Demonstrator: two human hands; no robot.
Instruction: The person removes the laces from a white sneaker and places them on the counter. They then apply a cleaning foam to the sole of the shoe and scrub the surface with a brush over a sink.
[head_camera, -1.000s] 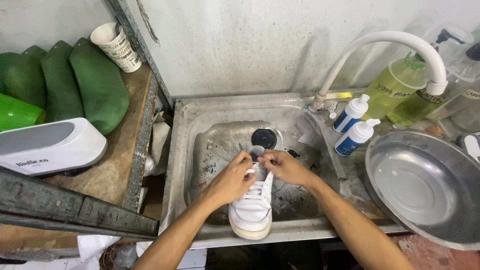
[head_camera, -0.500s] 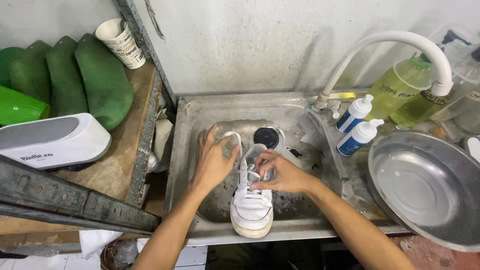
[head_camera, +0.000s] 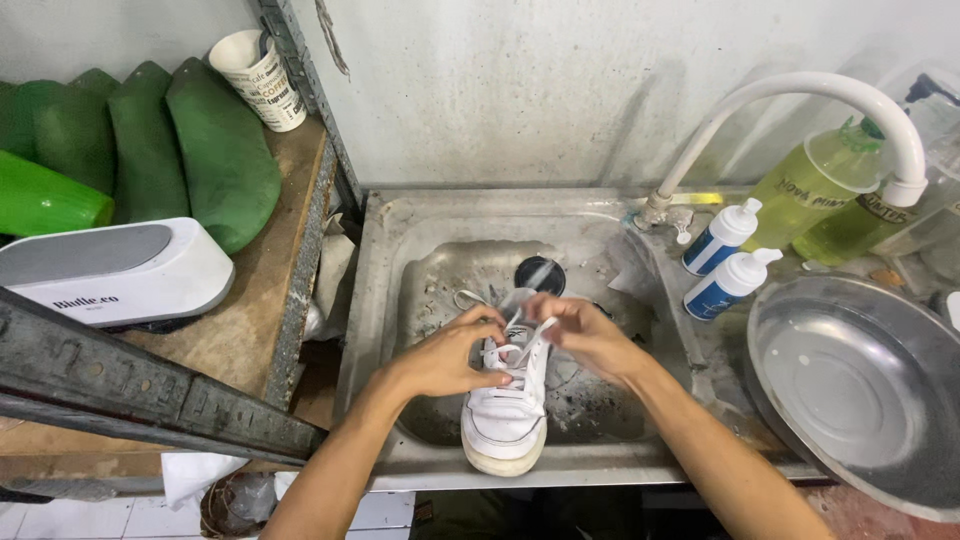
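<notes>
A white sneaker rests in a steel sink, toe on the front rim. Its white lace runs up between my hands, and a loose loop lies on the sink floor to the left. My left hand grips the shoe's upper at the left of the eyelets. My right hand pinches the lace above the tongue. Both forearms come in from the bottom edge.
A white curved tap arches over the sink's right side. Two white-and-blue pump bottles and bottles of yellow-green liquid stand there, beside a big steel bowl. Left: a wooden shelf with green shoe lasts, a paper cup, a white device.
My left hand was raised with the lace half a second ago; it has come back down onto the shoe. The right hand now holds the lace near the tongue.
</notes>
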